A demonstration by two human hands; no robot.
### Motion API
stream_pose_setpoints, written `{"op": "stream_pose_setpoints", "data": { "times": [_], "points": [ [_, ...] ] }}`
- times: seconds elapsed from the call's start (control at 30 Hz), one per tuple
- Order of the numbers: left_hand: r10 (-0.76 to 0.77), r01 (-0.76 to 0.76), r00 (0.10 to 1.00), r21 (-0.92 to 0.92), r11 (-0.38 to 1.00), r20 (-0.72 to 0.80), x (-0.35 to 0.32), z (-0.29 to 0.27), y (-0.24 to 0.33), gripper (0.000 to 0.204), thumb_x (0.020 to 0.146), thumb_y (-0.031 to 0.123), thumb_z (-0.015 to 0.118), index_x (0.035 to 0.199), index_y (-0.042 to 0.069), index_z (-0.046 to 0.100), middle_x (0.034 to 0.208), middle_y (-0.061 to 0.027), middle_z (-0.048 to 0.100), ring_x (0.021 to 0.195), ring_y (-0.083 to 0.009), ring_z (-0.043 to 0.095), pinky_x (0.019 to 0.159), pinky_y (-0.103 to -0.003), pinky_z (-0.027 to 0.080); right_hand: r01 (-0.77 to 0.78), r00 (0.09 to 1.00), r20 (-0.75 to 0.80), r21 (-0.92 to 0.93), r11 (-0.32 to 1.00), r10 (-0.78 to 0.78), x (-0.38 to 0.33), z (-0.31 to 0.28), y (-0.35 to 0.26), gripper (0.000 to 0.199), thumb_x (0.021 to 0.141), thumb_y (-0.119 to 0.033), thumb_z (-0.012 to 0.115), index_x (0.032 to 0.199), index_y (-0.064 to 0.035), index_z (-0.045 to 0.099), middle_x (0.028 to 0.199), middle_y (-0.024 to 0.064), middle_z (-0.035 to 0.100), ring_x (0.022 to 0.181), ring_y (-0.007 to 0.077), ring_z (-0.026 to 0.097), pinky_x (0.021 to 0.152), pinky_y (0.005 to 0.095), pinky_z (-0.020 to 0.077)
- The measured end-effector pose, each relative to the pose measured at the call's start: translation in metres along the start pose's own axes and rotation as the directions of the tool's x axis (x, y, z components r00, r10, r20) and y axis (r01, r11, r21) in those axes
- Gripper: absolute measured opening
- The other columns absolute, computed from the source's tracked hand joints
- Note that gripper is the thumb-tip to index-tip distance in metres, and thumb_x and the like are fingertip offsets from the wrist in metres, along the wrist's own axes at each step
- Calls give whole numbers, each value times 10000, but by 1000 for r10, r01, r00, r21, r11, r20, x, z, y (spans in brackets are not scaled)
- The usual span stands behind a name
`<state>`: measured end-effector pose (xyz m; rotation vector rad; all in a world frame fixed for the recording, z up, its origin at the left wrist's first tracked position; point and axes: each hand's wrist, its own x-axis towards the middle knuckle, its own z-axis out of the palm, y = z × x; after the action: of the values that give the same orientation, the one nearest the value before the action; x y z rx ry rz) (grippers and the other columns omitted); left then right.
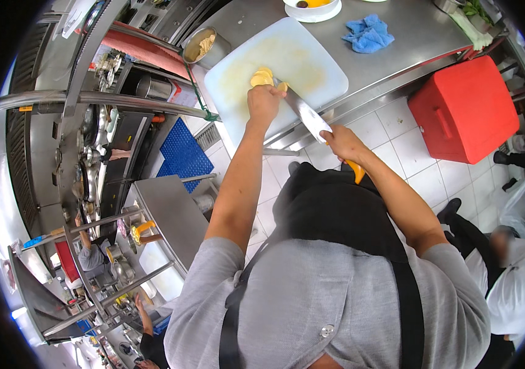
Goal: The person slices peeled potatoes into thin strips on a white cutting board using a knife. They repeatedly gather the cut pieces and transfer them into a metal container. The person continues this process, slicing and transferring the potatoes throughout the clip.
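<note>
Your two hands work over one white cutting board [312, 52] at a steel counter [250, 21]. One knife [307, 115] is in your right hand [344, 146], which is closed around it where the blade meets the yellow handle. Your left hand [264, 106] is bent over the board, its fingers drawn together at a small pile of yellow slices [263, 75]; whether they grip a piece, you cannot tell from here. The slices overlap, several in all, too tightly stacked for an exact count. Beyond your left hand and to its left stands one metal pot [222, 51] with pale contents; ahead of your right hand lies one crumpled blue cloth [368, 34]. One red box [468, 111] sits on the floor to that hand's right. The knife's long axis runs diagonally between your hands: the blade points forward and left from your right hand to the slices by your left fingertips, while the handle's butt juts back toward your apron [336, 209].
</note>
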<state>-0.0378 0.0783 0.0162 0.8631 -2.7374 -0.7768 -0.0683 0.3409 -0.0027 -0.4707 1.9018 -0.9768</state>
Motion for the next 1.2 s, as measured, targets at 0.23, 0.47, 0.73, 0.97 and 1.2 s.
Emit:
{"op": "stream_pose_setpoints", "data": {
  "times": [0.23, 0.47, 0.73, 0.97, 1.2],
  "points": [
    [19, -21, 996, -23, 1000, -86, 0, -6, -25, 137, 885, 159, 832, 899, 23, 822, 841, -153, 795, 741, -246, 767, 740, -365, 605, 9, 999, 32, -54, 998, -7, -7, -15, 1, 464, 1076, -323, 544, 1031, 132, 626, 724, 191, 652, 467, 258, 606, 448, 432, 514],
    [92, -92, 993, 6, 996, -81, 2, 9, -27, 100, 890, 133, 783, 892, 40, 820, 834, -168, 783, 751, -293, 761, 749, -393, 605, -5, 997, 71, -29, 1000, 7, -9, -24, -7, 474, 1084, -336, 536, 1012, 125, 619, 688, 133, 599, 449, 238, 581, 429, 415, 493],
    [106, -101, 992, 62, 993, -73, 10, 7, -31, 102, 889, 149, 790, 897, 53, 822, 834, -148, 782, 748, -277, 755, 739, -388, 601, 21, 994, 107, -37, 999, -17, -1, -22, -8, 476, 1105, -336, 518, 1050, 128, 607, 669, 117, 569, 435, 226, 551, 427, 412, 479],
    [122, -115, 990, 83, 990, -77, 6, 6, -30, 121, 886, 156, 790, 907, 41, 819, 855, -159, 783, 776, -299, 758, 769, -399, 606, -6, 994, 109, -55, 998, 12, -6, -19, -4, 472, 1103, -334, 527, 1026, 125, 609, 654, 122, 572, 436, 216, 559, 429, 412, 480],
    [116, -109, 986, 58, 992, -119, -14, -14, -40, 125, 884, 162, 770, 908, 47, 813, 953, -215, 763, 913, -397, 736, 863, -464, 581, 12, 990, 144, -102, 995, 3, -22, -28, -6, 458, 1099, -340, 536, 1012, 101, 625, 629, 114, 582, 420, 223, 560, 421, 408, 473]
  ]
}}
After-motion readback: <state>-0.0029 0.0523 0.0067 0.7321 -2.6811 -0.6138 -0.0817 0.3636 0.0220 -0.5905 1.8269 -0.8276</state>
